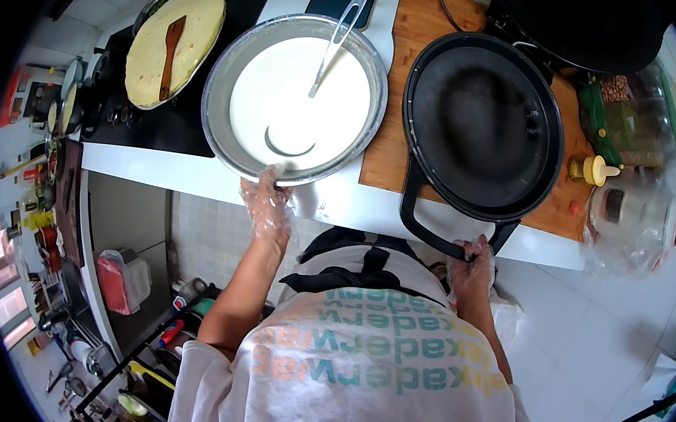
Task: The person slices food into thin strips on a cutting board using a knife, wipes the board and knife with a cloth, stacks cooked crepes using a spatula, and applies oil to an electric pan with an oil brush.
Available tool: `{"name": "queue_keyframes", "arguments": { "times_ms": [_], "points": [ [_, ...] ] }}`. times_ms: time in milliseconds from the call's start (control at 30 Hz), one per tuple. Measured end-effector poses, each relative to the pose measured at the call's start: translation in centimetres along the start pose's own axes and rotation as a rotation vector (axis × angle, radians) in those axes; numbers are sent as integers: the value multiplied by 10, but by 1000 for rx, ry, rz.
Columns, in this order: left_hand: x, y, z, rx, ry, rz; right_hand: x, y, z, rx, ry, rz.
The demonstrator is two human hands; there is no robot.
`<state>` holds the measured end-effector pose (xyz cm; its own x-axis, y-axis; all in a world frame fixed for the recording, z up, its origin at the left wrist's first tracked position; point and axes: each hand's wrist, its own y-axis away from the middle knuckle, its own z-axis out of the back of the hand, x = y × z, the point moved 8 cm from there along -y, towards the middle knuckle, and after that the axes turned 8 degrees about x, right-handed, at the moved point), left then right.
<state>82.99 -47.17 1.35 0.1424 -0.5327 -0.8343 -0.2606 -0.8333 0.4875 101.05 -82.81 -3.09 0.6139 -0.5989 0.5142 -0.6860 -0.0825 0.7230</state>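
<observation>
My left hand [267, 201], in a clear plastic glove, grips the near rim of a large metal bowl [214, 110], thumb over the edge. Pale, smooth batter [272, 95] fills much of the bowl. A ladle [337, 44] leans in it, its handle resting toward the far right rim and its round head partly sunk. To the right, my gloved right hand [473, 265] is closed around the loop handle [424, 226] of a round black electric griddle [483, 127]. The griddle's dark plate holds no food, and its raised lid [583, 24] is behind it.
A wooden board [386, 155] lies under the griddle. At left, a stack of pale flat pancakes [198, 25] with a wooden spatula [173, 47] sits on the black cooktop [122, 134]. An oil bottle [591, 170] and plastic containers [632, 210] stand at right.
</observation>
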Motion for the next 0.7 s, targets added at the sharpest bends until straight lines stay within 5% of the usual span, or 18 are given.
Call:
{"name": "queue_keyframes", "arguments": {
  "times_ms": [467, 700],
  "points": [
    [6, -8, 8, 65, -44, 29, -5, 4, 1, -35, 271, -31],
    [3, -10, 9, 74, -43, 10, 21, -20, -13, 151, 169, -17]
  ]
}}
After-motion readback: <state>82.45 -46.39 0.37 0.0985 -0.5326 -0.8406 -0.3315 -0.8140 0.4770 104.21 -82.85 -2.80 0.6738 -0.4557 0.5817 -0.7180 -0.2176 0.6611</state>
